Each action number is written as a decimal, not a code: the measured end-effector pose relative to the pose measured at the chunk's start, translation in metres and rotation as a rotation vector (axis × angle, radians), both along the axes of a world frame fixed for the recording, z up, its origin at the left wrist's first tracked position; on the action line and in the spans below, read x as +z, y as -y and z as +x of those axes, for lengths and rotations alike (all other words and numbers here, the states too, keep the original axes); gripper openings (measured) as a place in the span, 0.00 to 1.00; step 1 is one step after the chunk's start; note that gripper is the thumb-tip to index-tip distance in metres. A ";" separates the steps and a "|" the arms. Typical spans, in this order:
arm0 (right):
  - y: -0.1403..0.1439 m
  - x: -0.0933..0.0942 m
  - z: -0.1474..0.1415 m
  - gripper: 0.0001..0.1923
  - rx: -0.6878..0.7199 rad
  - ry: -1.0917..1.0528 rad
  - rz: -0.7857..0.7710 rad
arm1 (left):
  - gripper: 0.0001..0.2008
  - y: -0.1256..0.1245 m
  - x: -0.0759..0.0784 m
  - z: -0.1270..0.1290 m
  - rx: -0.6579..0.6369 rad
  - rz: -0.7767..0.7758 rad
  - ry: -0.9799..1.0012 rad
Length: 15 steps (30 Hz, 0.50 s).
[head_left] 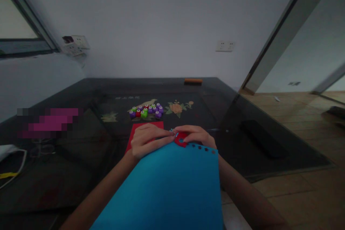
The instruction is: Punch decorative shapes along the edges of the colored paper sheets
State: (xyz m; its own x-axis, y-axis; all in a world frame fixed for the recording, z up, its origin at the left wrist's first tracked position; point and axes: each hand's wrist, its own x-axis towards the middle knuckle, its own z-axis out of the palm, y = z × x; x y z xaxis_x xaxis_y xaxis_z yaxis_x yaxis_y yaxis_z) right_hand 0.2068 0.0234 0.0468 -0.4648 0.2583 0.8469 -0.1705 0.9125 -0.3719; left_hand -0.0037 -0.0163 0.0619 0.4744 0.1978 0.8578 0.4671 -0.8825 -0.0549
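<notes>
Blue sheet (pixel 167 179), four holes (pixel 206 149), two hands (pixel 199 135), one red tool (pixel 180 143)

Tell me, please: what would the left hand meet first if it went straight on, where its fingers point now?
Most likely the small red tool at the edge of the blue sheet; the fingertips of the left hand lie close beside it, though whether they touch it is unclear.
</notes>
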 end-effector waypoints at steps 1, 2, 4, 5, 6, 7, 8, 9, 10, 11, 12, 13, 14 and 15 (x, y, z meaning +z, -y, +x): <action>0.001 0.001 0.001 0.09 -0.004 0.008 0.042 | 0.11 0.002 0.001 0.000 -0.004 0.010 0.000; 0.003 0.002 0.003 0.10 -0.011 0.009 0.081 | 0.11 0.004 0.003 0.000 -0.003 0.017 0.001; 0.006 0.004 0.005 0.10 -0.021 0.006 0.165 | 0.11 0.008 0.005 0.000 0.002 0.015 -0.010; 0.008 0.006 0.006 0.11 -0.024 0.006 0.206 | 0.11 0.010 0.007 0.000 0.003 0.011 -0.019; 0.010 0.008 0.007 0.11 -0.027 0.010 0.242 | 0.10 0.011 0.008 0.001 0.002 0.005 -0.026; 0.012 0.011 0.008 0.11 -0.027 0.022 0.273 | 0.10 0.013 0.009 0.001 0.000 0.003 -0.028; 0.014 0.014 0.009 0.11 -0.031 0.043 0.293 | 0.10 0.015 0.010 0.001 -0.003 0.002 -0.026; 0.016 0.016 0.011 0.11 -0.038 0.072 0.304 | 0.09 0.016 0.012 0.002 -0.005 0.004 -0.021; 0.017 0.019 0.013 0.11 -0.047 0.102 0.313 | 0.09 0.017 0.013 0.002 -0.006 0.008 -0.016; 0.019 0.021 0.014 0.11 -0.055 0.131 0.323 | 0.09 0.018 0.014 0.003 -0.010 0.011 -0.017; 0.021 0.023 0.016 0.11 -0.060 0.156 0.336 | 0.09 0.019 0.015 0.004 -0.014 0.013 -0.018; 0.022 0.024 0.018 0.11 -0.062 0.178 0.351 | 0.08 0.020 0.016 0.004 -0.017 0.012 -0.021; 0.023 0.026 0.020 0.11 -0.062 0.193 0.367 | 0.08 0.021 0.017 0.005 -0.021 0.008 -0.026; 0.023 0.027 0.021 0.11 -0.061 0.206 0.381 | 0.08 0.021 0.017 0.005 -0.024 0.002 -0.030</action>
